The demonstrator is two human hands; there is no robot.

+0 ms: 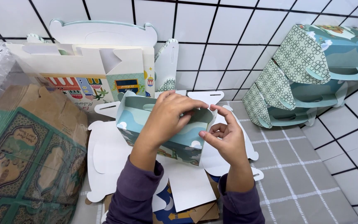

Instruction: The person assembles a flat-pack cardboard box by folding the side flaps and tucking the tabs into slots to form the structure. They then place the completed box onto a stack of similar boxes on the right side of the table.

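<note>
Gripping a half-folded paper gift box [162, 130] from both sides, the left hand [166, 120] curls over its near wall while the right hand [224, 137] pinches the right end flap, fingers bent inward, seemingly to keep the panels square. The box sits raised above a heap of unfolded white box blanks [108, 157] on a grey checked mat [295, 174]. Finished teal boxes [311, 70] lean stacked against the tiled wall [228, 37], well apart; a plastic-wrapped pack [25, 157] lies at left.
</note>
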